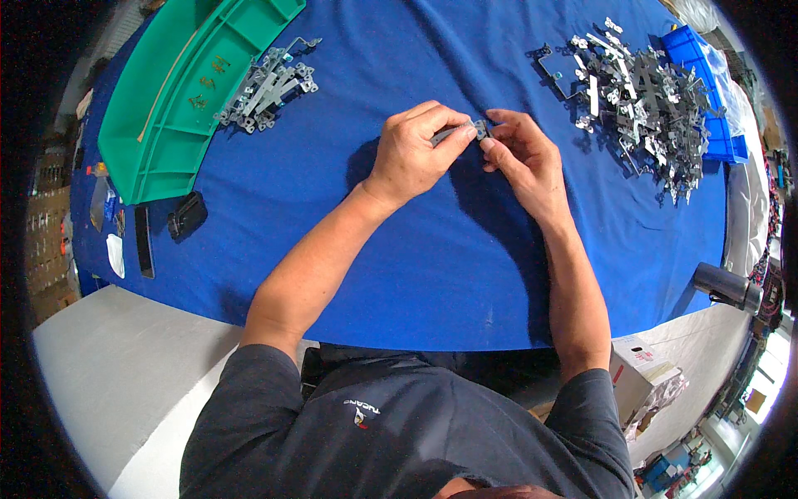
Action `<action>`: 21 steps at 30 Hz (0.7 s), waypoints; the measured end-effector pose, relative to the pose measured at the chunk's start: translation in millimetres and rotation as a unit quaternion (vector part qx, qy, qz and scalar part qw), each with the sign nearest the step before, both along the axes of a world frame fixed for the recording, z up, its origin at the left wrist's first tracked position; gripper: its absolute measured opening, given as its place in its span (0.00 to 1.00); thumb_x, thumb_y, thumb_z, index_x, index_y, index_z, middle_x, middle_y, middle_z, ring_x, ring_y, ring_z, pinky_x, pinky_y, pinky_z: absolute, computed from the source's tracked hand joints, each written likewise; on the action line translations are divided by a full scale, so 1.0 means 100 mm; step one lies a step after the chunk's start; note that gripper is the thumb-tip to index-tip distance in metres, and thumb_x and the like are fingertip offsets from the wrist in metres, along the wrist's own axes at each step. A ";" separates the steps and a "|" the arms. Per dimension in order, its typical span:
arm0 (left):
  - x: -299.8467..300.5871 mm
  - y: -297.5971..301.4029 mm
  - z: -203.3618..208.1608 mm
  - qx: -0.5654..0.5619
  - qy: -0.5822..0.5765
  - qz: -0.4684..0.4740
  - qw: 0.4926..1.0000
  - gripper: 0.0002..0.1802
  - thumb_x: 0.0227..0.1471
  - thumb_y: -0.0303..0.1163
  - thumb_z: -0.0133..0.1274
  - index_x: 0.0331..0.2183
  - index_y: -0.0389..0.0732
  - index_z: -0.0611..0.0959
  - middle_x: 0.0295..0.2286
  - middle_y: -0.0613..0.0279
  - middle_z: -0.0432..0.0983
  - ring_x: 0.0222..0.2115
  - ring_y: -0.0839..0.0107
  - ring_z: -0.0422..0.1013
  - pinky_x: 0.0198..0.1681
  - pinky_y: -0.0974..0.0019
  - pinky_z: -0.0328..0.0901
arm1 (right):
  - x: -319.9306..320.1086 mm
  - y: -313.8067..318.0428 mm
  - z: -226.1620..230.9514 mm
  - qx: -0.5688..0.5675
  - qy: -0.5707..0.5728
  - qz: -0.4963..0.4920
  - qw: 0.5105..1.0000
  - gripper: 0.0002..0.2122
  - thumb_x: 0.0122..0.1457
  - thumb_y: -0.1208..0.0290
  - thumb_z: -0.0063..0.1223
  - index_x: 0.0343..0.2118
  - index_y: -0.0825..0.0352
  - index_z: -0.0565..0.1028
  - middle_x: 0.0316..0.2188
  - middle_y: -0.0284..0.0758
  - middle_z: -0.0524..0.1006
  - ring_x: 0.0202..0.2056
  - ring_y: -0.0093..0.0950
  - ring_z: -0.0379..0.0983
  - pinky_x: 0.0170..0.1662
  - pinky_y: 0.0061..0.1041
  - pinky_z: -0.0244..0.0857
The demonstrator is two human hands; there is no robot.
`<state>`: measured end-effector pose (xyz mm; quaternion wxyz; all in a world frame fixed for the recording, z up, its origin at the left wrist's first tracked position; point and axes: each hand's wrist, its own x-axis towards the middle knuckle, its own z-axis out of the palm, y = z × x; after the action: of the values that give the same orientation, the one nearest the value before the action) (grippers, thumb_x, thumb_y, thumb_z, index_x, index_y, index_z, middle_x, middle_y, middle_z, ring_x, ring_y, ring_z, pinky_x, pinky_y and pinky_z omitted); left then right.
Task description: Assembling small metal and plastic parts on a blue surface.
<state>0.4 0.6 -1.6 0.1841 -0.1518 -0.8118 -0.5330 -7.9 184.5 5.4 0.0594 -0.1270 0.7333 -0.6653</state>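
Note:
Both hands meet over the middle of the blue cloth. My left hand [420,148] pinches a small metal bracket [480,130] between thumb and fingers, and most of that piece is hidden by the fingers. At its right end my right hand [525,154] has thumb and forefinger closed on the same bracket, the other fingers curled. To the right lies a large heap of metal brackets [644,108], silver and dark. A smaller pile of similar brackets [270,87] is at the left, beside a green tray.
The green plastic tray [170,162] has ribbed compartments with a few small brass-coloured pieces [199,101]. Near it rest a black case [188,216] and a dark flat bar [145,241]. A blue bin [725,148] stands behind the heap; a dark cylinder [725,284] lies at the table's right edge.

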 end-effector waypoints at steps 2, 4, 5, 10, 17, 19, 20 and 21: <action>0.02 -0.01 0.02 -0.018 -0.008 -0.013 1.000 0.05 0.50 0.26 0.62 0.31 0.35 0.85 0.25 0.60 0.79 0.23 0.74 0.73 0.26 0.70 0.66 | -0.02 0.06 -0.04 0.033 -0.012 0.017 0.999 0.07 0.64 0.73 0.53 0.41 0.69 0.74 0.24 0.28 0.75 0.25 0.14 0.71 0.25 0.16 0.63; 0.02 -0.01 0.03 -0.035 -0.015 -0.026 0.999 0.05 0.49 0.26 0.62 0.31 0.35 0.85 0.24 0.60 0.79 0.23 0.73 0.73 0.26 0.70 0.66 | -0.02 0.09 -0.04 0.067 -0.023 0.034 0.997 0.07 0.64 0.72 0.53 0.41 0.68 0.73 0.24 0.28 0.74 0.25 0.14 0.70 0.24 0.16 0.62; 0.01 -0.01 0.02 -0.033 -0.010 -0.031 0.999 0.05 0.49 0.26 0.62 0.31 0.35 0.85 0.24 0.60 0.79 0.23 0.73 0.73 0.26 0.70 0.66 | -0.02 0.09 -0.04 0.058 -0.025 0.001 0.998 0.06 0.65 0.71 0.52 0.40 0.68 0.73 0.24 0.27 0.74 0.23 0.13 0.68 0.23 0.16 0.61; 0.01 -0.01 0.00 -0.002 0.003 0.002 1.000 0.06 0.50 0.26 0.62 0.32 0.35 0.85 0.24 0.62 0.79 0.23 0.77 0.72 0.26 0.72 0.66 | -0.04 0.10 0.01 0.001 -0.062 -0.028 0.998 0.07 0.65 0.70 0.52 0.39 0.68 0.76 0.24 0.26 0.76 0.21 0.14 0.65 0.24 0.17 0.61; 0.00 -0.01 -0.06 0.128 -0.060 0.040 0.989 0.05 0.51 0.26 0.62 0.30 0.34 0.84 0.23 0.62 0.78 0.22 0.80 0.71 0.25 0.73 0.65 | -0.01 0.08 0.01 0.104 -0.006 0.015 0.994 0.07 0.63 0.72 0.55 0.39 0.70 0.78 0.23 0.29 0.77 0.24 0.14 0.70 0.27 0.18 0.64; -0.01 -0.02 -0.07 0.131 -0.066 0.041 0.988 0.06 0.51 0.27 0.62 0.30 0.34 0.84 0.23 0.62 0.78 0.22 0.80 0.71 0.25 0.73 0.65 | -0.01 0.08 0.01 0.108 0.003 0.020 0.994 0.07 0.63 0.72 0.55 0.39 0.70 0.78 0.23 0.29 0.77 0.24 0.15 0.69 0.27 0.18 0.64; 0.00 -0.02 -0.08 0.120 -0.067 0.039 0.990 0.05 0.52 0.27 0.61 0.31 0.34 0.84 0.24 0.64 0.78 0.24 0.82 0.71 0.26 0.74 0.65 | 0.00 0.08 0.01 0.106 0.000 0.015 0.994 0.07 0.63 0.72 0.55 0.39 0.70 0.78 0.23 0.29 0.77 0.24 0.15 0.69 0.27 0.18 0.64; 0.00 -0.02 -0.06 0.108 -0.068 0.036 0.991 0.06 0.53 0.27 0.61 0.33 0.35 0.85 0.25 0.67 0.78 0.25 0.83 0.70 0.28 0.76 0.66 | 0.00 0.07 0.00 0.105 -0.003 0.011 0.994 0.07 0.62 0.72 0.55 0.38 0.69 0.78 0.24 0.29 0.77 0.24 0.15 0.70 0.27 0.18 0.64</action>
<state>-0.1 -1.6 -7.2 0.1629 -0.0645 -0.7651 -0.6197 -7.4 191.9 5.7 0.0819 -0.1263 0.7973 -0.5846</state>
